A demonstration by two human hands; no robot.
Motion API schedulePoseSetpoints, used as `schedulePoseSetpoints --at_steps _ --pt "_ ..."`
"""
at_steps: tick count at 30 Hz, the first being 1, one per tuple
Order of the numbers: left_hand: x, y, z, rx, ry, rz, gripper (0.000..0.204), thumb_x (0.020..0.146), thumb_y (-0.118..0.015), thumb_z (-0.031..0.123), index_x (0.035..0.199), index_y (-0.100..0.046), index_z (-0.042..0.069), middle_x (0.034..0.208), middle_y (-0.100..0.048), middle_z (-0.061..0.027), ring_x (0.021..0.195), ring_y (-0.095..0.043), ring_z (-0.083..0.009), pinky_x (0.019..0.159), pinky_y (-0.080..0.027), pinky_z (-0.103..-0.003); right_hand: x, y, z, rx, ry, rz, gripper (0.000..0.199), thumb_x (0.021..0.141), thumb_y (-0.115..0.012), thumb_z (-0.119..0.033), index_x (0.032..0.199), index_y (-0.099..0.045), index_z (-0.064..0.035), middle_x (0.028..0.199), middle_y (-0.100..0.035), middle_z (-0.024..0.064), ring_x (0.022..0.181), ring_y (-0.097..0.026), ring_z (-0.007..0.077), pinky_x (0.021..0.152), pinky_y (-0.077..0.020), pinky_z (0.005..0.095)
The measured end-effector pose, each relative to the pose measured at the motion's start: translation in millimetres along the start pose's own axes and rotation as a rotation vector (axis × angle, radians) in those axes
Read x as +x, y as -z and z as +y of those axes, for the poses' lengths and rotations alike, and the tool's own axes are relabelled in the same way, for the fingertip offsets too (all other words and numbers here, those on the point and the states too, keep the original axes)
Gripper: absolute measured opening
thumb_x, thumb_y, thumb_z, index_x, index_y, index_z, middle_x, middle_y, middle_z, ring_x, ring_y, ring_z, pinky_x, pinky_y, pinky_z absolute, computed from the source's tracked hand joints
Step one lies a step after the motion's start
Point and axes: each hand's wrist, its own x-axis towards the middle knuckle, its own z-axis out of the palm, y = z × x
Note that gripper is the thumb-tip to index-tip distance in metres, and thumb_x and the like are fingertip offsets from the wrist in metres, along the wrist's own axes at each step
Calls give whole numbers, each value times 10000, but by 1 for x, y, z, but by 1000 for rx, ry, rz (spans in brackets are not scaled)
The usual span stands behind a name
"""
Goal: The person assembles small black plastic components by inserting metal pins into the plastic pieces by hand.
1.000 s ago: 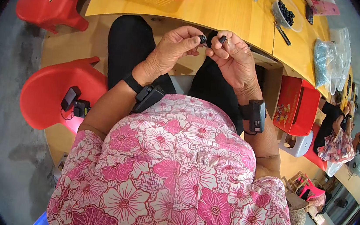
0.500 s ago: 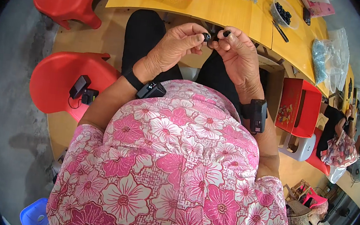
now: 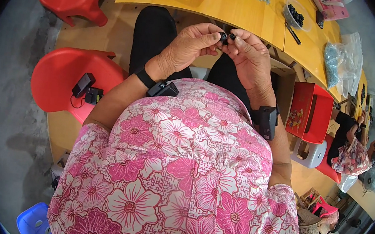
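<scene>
Black piece [image 3: 224,36], pinched by the left hand [image 3: 189,44], had neared the dark part [image 3: 232,36] the right hand [image 3: 251,60] pinched at three o'clock, bringing contact close.

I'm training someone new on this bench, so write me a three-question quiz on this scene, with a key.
1. True or false: the left hand and the right hand each pinch a small black part.

2. The loose pieces in the clear bowl on the yellow table are:
a) white
b) black
c) green

3. What rests on the red chair at the middle left of the picture?

Key:
1. True.
2. b.
3. Black boxy devices with a thin cable.
</scene>
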Motion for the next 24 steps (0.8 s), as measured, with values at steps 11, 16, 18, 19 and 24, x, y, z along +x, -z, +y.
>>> schedulePoseSetpoints --at_steps 11,16,18,19,24 --pt "-1 4 -2 26 -14 11 194 910 -555 223 1026 -595 73 911 -627 -20 850 -614 -100 768 -490 -222 4 1 7 -18 -25 -19 161 877 -552 -42 1017 -592 26 847 -621 61 692 -563 99 765 -516 290" --pt "-5 5 -2 40 -3 35 233 906 -559 240 1060 -594 69 879 -589 3 831 -561 -89 782 -481 -255 7 1 11 -64 10 -11 162 880 -550 -47 1019 -587 27 839 -614 58 690 -559 101 774 -514 294" --pt "-4 7 -2 33 -16 30 234 901 -567 240 1059 -595 69 881 -591 2 833 -563 -88 783 -483 -252 8 -1 10 -88 19 -15 162 880 -550 -47 1018 -587 29 838 -611 58 687 -556 101 776 -513 296" --pt "-4 7 -2 30 -19 32 234 901 -567 240 1059 -595 69 881 -591 2 833 -563 -88 783 -483 -252 8 -2 11 -92 20 -4 161 880 -549 -48 1018 -585 29 833 -606 58 685 -553 102 775 -513 298" --pt "-5 6 2 20 -19 34 225 903 -563 222 1067 -589 70 901 -604 -5 851 -572 -89 801 -488 -248 11 -4 12 -85 36 -1 151 884 -544 -53 1007 -581 26 814 -590 55 680 -544 102 770 -512 299"
